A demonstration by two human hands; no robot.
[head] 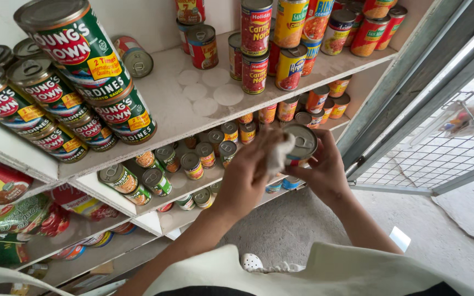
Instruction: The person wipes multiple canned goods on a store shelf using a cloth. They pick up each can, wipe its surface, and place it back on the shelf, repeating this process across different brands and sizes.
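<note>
- Can (pixel 302 143): a small round tin with a silver pull-tab lid, held up in front of the white shelf (pixel 193 104), just below its front edge, lid turned toward the camera.
- Right hand (pixel 325 170): fingers curled closed around the can's side and underside, cupping it from the right; the thumb lies near the lid's lower rim.
- Left hand (pixel 248 175): fingers bunched shut on a white cloth (pixel 278 153), pressing it against the left part of the can's lid.
- Green cans (pixel 78 49): tall tins with green, red and white labels and a yellow patch, stacked at the left end of the shelf, well left of the held can.
- Red cans (pixel 255 46): red-labelled tins standing in two tiers toward the right end of the shelf, above the held can.
- Yellow cans (pixel 291 27): yellow-labelled tins just right of the red ones; more red and orange tins stand farther right at the shelf's end.
- Lower cans (pixel 193 161): small tins with silver lids in rows on the board under the shelf, just left of the left hand.
- Pale round marks show on the shelf's bare middle.
- Packets (pixel 6 216): green and red pouches on boards far below the shelf's left end.
- Wire gate (pixel 440 142): grey mesh panel well right of the shelf.
</note>
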